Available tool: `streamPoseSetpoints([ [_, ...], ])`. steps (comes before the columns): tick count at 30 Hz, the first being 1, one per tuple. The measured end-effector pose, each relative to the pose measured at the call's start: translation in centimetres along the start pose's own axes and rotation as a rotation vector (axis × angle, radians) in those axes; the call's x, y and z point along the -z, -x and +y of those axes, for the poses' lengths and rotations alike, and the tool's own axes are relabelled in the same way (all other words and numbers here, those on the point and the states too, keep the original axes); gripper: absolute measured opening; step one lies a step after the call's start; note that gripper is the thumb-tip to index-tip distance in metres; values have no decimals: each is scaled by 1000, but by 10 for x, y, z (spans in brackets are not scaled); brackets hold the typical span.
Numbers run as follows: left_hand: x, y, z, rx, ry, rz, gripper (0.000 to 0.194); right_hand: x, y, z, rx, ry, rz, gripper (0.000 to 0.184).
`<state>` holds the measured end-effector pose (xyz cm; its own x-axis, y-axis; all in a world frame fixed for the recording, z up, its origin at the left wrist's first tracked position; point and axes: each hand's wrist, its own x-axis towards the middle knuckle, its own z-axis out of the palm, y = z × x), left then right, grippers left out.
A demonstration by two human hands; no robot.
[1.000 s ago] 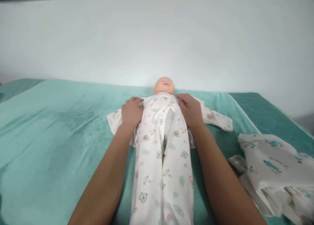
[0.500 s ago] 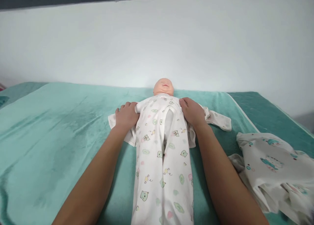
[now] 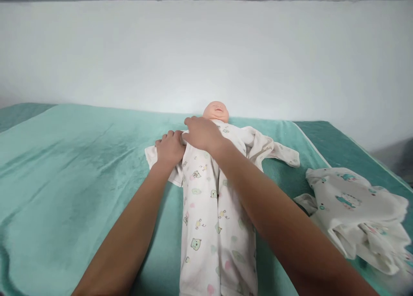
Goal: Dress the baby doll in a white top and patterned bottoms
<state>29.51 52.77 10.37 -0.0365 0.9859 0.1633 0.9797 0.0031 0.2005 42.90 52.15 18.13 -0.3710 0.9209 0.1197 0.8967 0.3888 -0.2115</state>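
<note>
A baby doll (image 3: 215, 111) lies on its back on a teal blanket (image 3: 74, 167), dressed in a white romper (image 3: 213, 210) printed with small animals. My left hand (image 3: 170, 149) rests on the romper's left sleeve beside the doll's chest, fingers curled onto the cloth. My right hand (image 3: 202, 133) has crossed over the doll's chest and lies on the romper near its left shoulder, fingers bent over the fabric. The right sleeve (image 3: 284, 154) lies spread out empty on the blanket.
A second crumpled white garment (image 3: 351, 214) with teal prints lies at the right on the blanket. A white wall (image 3: 206, 55) rises right behind the doll's head. A darker green surface (image 3: 355, 154) shows at the far right edge.
My right hand has moved from the doll's right shoulder across the chest to the left side. My left hand stayed on the left sleeve. The romper's right side has loosened and bunched.
</note>
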Motion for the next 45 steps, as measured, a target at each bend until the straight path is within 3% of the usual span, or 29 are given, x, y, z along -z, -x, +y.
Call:
streamPoseSetpoints([
  [2, 1, 1, 0, -1, 1, -9, 37, -9, -18, -14, 11, 172, -132, 23],
  [5, 3, 1, -1, -7, 12, -19, 38, -15, -31, -16, 20, 275, -216, 24],
  [9, 4, 0, -6, -7, 72, -18, 52, -6, -25, -1, 56, 317, -242, 35],
  [13, 3, -1, -10, 23, 108, -45, 52, 1, -17, 9, 61, 357, -231, 29],
  [17, 4, 0, -7, 24, 90, -48, 50, -8, -22, 5, 160, 364, -217, 26],
  [22, 7, 1, -5, 29, 70, -68, 43, -15, -30, -1, 263, 348, -294, 18],
  [29, 5, 3, -12, -8, 107, -36, 49, 8, -19, 9, 199, 447, -284, 20],
  [38, 7, 5, -19, 30, 137, -50, 42, 41, 11, 28, 82, 474, -141, 21],
  [41, 4, 2, -24, 75, 274, 8, 45, 45, 16, 29, 57, 385, -110, 23],
  [45, 5, 1, -28, 35, 462, 274, 58, 35, 10, 20, 76, 301, -90, 22],
])
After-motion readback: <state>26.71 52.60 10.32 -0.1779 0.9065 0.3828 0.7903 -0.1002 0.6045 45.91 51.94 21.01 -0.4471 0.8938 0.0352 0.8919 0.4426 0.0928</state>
